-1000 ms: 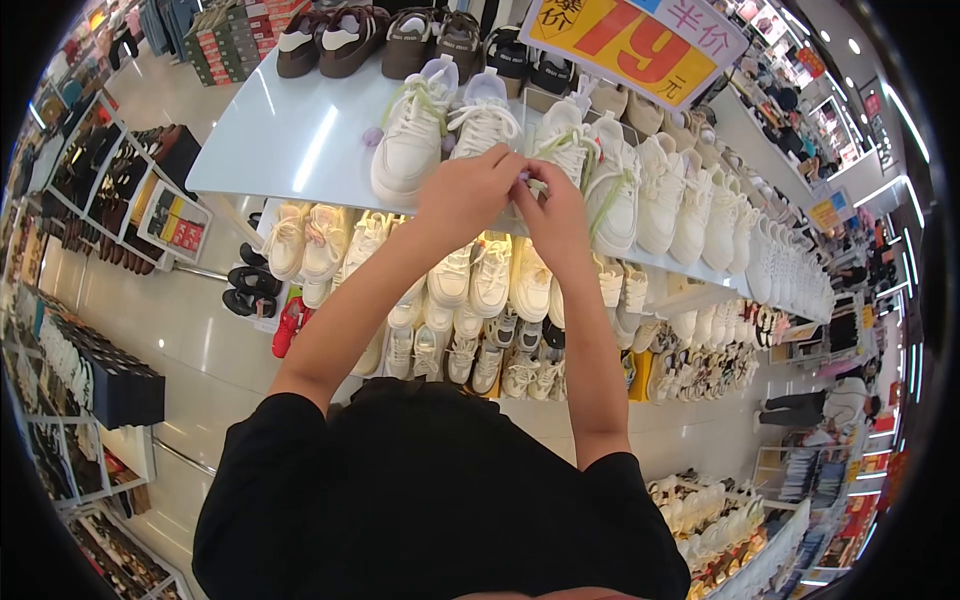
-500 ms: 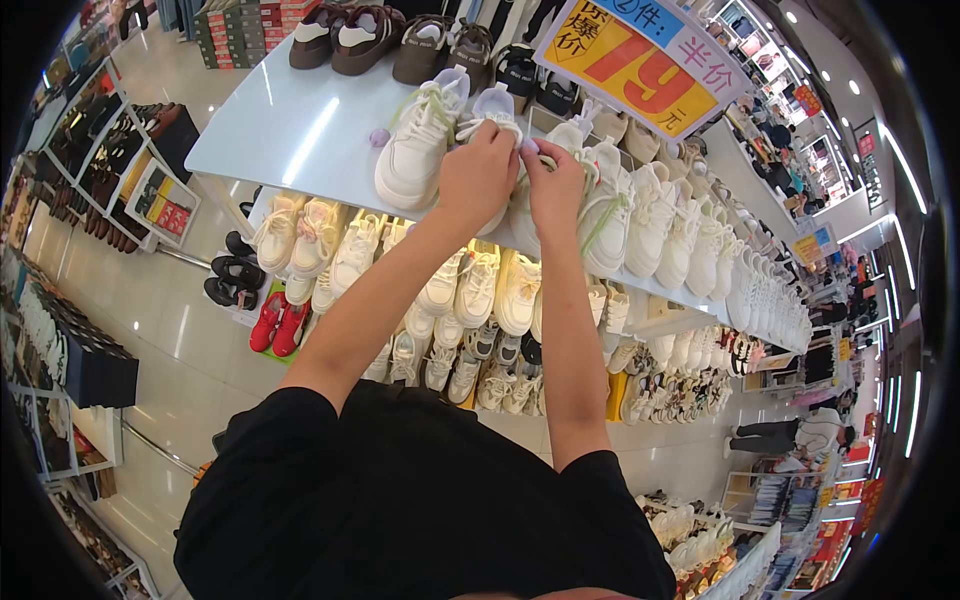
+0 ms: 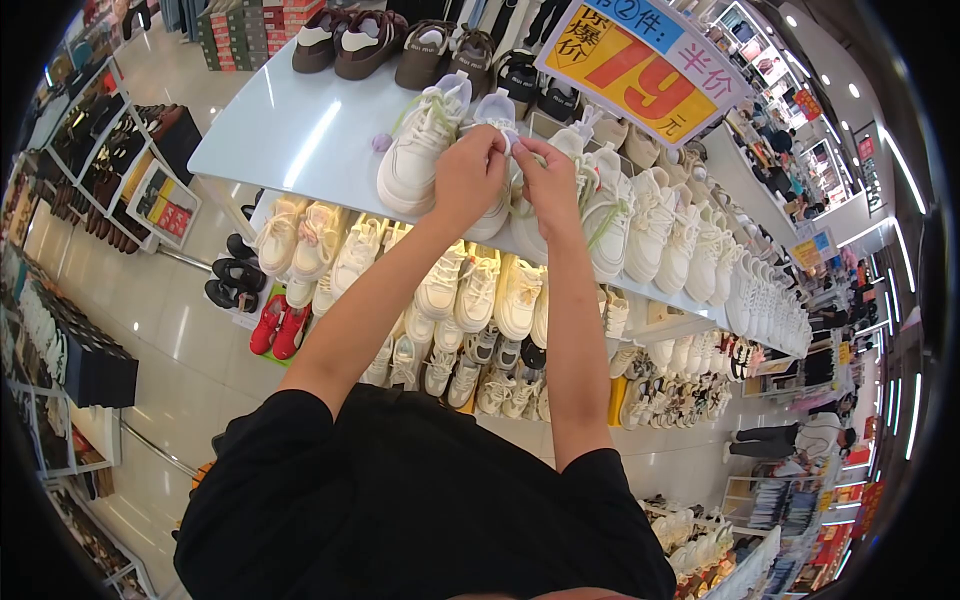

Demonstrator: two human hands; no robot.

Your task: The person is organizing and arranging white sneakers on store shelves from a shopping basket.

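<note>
My left hand (image 3: 472, 177) and my right hand (image 3: 546, 186) meet at the upper part of a white sneaker (image 3: 490, 218) on the shelf top. Both have thumb and fingers pinched together at the lacing, and the fingertips nearly touch. What lies between them is too small to make out. Just left of them stands another white sneaker (image 3: 408, 165) with a green-tinted lace and a small purple ball (image 3: 381, 143) beside it. To the right, a white sneaker with a green lace (image 3: 608, 225) heads a row of white shoes.
The white shelf top (image 3: 270, 140) bears dark shoes (image 3: 368, 45) along its back. A yellow price sign (image 3: 635, 70) stands above the shoes at right. Lower shelves hold more white shoes, with red shoes (image 3: 279, 325) at left. A person (image 3: 800, 437) is far right.
My right hand has shifted slightly up and left, its fingers now closer to those of my left hand. My left hand has moved slightly left.
</note>
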